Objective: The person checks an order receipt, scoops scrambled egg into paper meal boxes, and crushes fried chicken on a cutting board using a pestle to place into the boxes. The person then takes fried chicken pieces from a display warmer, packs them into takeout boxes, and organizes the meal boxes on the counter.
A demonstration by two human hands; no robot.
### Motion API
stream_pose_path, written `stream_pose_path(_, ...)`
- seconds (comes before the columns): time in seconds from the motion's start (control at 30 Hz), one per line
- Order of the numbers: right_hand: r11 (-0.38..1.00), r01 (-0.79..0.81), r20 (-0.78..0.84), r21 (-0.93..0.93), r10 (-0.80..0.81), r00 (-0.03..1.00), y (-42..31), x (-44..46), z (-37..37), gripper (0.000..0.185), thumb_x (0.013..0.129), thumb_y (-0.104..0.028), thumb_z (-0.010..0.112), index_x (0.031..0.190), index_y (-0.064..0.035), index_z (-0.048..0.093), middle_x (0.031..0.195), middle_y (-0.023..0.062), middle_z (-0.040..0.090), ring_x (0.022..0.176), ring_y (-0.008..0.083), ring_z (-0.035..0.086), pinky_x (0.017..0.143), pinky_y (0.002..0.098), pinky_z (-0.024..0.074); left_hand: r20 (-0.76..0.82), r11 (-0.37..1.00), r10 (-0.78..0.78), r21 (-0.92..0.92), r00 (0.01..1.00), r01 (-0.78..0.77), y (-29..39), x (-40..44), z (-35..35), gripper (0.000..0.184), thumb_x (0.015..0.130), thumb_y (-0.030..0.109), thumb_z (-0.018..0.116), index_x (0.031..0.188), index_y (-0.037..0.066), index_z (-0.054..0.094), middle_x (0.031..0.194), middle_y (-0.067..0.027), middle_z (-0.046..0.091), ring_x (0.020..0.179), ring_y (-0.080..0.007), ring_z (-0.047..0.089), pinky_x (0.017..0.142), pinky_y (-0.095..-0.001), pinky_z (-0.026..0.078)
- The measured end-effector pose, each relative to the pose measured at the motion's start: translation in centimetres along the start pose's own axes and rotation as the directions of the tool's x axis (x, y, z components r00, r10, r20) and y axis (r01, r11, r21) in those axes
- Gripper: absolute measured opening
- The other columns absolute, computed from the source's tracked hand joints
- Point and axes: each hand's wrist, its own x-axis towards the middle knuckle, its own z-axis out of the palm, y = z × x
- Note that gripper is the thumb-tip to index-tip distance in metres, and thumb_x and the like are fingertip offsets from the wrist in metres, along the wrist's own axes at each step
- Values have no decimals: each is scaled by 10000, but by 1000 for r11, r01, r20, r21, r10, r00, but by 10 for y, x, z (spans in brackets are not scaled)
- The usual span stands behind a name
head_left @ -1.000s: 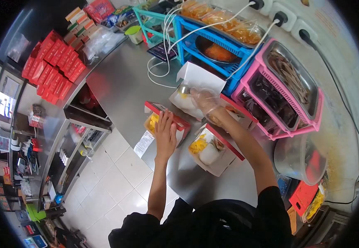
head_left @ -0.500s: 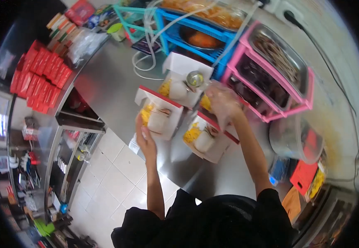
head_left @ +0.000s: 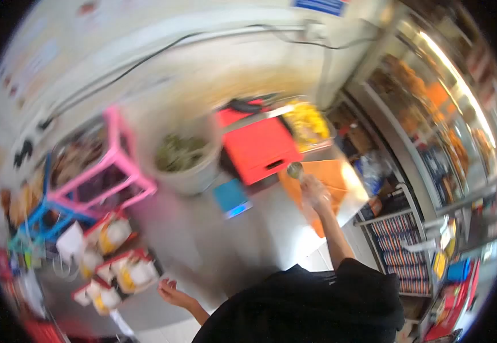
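My right hand (head_left: 316, 193), in a clear plastic glove, is closed round a small round metal cup (head_left: 295, 170) with something greenish in it. It is over an orange sheet (head_left: 328, 180), beside a red cutting board (head_left: 261, 150). A tray of yellow food (head_left: 307, 124) lies just behind. My left hand (head_left: 172, 292) is low over the steel table, fingers apart and holding nothing. Nearest to it are open food boxes (head_left: 135, 273) with white rice and yellow food. The picture is blurred by motion.
A large clear tub (head_left: 184, 157) of green leaves stands by the wall, right of a pink rack (head_left: 124, 166). A small blue scale (head_left: 232, 198) sits on the steel table (head_left: 197, 240). At the right is a lit glass cabinet (head_left: 431, 108); shelves stand below.
The view has swung to the right. My right hand has left the food boxes for the orange sheet with the metal cup. My left hand has let go of the box it was touching.
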Motion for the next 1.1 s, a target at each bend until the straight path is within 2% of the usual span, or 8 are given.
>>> stream_pose_path(0.1, 854, 28, -284, -520, -203, 937, 42, 105, -46, 244, 835, -301, 453, 958, -105, 532, 860, 73, 564, 788, 215, 558, 693, 351, 452, 165, 991, 124, 29, 978, -130, 6, -82, 80, 368, 912, 304, 412, 723, 6, 516, 678, -64, 516, 591, -134, 450, 552, -253, 410)
stream_pose_path(0.37, 869, 337, 49, -362, -343, 938, 68, 310, -70, 491, 775, -397, 512, 1164, -97, 499, 1111, 130, 534, 977, 219, 541, 907, 336, 377, 848, 983, 43, 58, 528, -173, 3, -286, 238, 301, 897, 199, 410, 695, 3, 516, 678, -62, 540, 581, -128, 507, 553, -232, 428)
stream_pose_path(0.53, 945, 230, -167, -232, -271, 948, 63, 304, -187, 438, 764, -445, 471, 856, -47, 630, 897, 177, 608, 834, 327, 592, 726, 409, 464, 898, 997, 16, 18, 440, -73, 9, -324, 276, 262, 888, 164, 432, 693, 0, 498, 683, -61, 552, 579, -109, 505, 564, -224, 432)
stream_pose_path(0.67, 842, 45, -185, -538, -170, 968, 65, 318, -297, 392, 774, -375, 447, 911, -55, 628, 976, 169, 597, 902, 318, 581, 784, 394, 460, 899, 994, 79, -36, 431, -106, 1, -322, 312, 287, 893, 172, 433, 667, 1, 480, 649, -52, 539, 567, -102, 482, 536, -224, 413)
stream_pose_path(0.77, 809, -32, -277, -587, -163, 947, 63, 340, -366, 331, 788, -313, 499, 902, -32, 632, 947, 176, 610, 865, 316, 600, 739, 385, 488, 793, 995, 5, -62, 610, 72, -1, -348, 342, 325, 903, 198, 423, 650, 1, 478, 621, -53, 521, 566, -104, 470, 516, -231, 397)
stream_pose_path(0.87, 671, -13, -244, -742, -251, 937, 78, 392, -408, 246, 785, -230, 518, 896, -42, 634, 910, 164, 624, 838, 293, 618, 700, 356, 502, 792, 999, -14, -9, 611, 34, -15, -383, 371, 338, 914, 217, 407, 665, 4, 489, 612, -54, 508, 567, -112, 477, 518, -236, 401)
stream_pose_path(1.03, 575, 95, -259, -812, -503, 825, 136, 562, -417, 173, 766, -133, 552, 893, -42, 626, 905, 145, 628, 837, 275, 618, 697, 364, 501, 815, 840, -97, 375, 572, -392, -19, -467, 421, 344, 925, 250, 392, 708, 6, 503, 648, -62, 529, 565, -118, 484, 531, -237, 413)
stream_pose_path(1.1, 582, 120, -136, -804, -377, 916, 132, 608, -425, 179, 791, -131, 548, 903, -7, 613, 940, 155, 612, 830, 253, 610, 689, 362, 500, 848, 854, -118, 352, 516, -384, -19, -497, 444, 343, 924, 256, 395, 717, 6, 506, 656, -65, 534, 568, -122, 491, 530, -239, 417)
